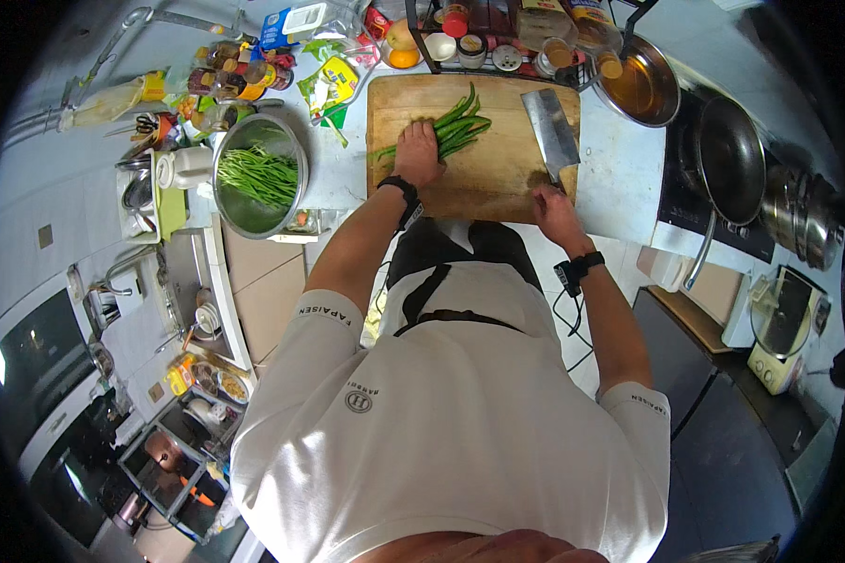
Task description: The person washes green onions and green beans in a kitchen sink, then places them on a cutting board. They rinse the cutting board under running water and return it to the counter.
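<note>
On a wooden cutting board (479,190) lies a bunch of long green chili peppers (459,129). My left hand (418,153) covers their left end with curled fingers, and a few thin tips stick out past it. At the right of the board a wide-bladed cleaver (551,127) lies flat, its blade pointing away from me. My right hand (558,216) is at the board's near right edge, touching the dark end of the cleaver's handle. Whether its fingers are closed around the handle is not clear.
Left of the board stands a metal bowl (220,190) of cut green stalks. A black rack (422,60) with jars and bottles borders the back. Rightward are a pot of brown liquid (634,81) and a frying pan (731,158) on a cooktop, its handle jutting towards me.
</note>
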The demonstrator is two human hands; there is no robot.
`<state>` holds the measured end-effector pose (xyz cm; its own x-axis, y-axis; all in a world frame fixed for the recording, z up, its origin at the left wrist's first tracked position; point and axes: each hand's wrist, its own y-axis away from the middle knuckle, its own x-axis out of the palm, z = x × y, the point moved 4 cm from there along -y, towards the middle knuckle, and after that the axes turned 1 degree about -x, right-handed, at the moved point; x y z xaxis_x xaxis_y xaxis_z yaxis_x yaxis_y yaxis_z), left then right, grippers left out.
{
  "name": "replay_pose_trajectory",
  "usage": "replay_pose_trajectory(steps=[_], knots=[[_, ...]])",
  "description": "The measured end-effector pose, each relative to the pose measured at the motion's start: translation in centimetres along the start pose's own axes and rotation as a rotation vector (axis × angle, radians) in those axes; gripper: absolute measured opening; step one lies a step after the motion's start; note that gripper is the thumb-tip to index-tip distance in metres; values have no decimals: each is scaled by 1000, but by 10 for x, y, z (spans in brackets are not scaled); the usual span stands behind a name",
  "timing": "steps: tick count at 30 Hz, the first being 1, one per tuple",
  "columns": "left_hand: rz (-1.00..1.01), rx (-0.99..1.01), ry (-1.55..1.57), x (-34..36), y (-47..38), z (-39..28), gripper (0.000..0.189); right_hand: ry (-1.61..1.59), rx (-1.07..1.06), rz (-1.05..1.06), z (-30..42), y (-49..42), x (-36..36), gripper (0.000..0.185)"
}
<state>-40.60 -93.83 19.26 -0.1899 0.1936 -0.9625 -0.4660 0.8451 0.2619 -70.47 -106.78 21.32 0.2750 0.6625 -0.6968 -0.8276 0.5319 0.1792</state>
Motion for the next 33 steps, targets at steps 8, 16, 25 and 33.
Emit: replay_pose_trajectory(steps=[8, 16, 25, 33], knots=[[37, -180, 113, 21, -9, 4, 36, -188, 9, 145, 4, -30, 20, 16], [-395, -35, 235, -77, 45, -2, 31, -465, -130, 224, 80, -76, 39, 21], [-665, 259, 82, -205, 118, 30, 43, -1365, 88, 298, 155, -140, -44, 21], [-689, 341, -201, -264, 167, 56, 20, -204, -929, 74, 311, -111, -121, 13]])
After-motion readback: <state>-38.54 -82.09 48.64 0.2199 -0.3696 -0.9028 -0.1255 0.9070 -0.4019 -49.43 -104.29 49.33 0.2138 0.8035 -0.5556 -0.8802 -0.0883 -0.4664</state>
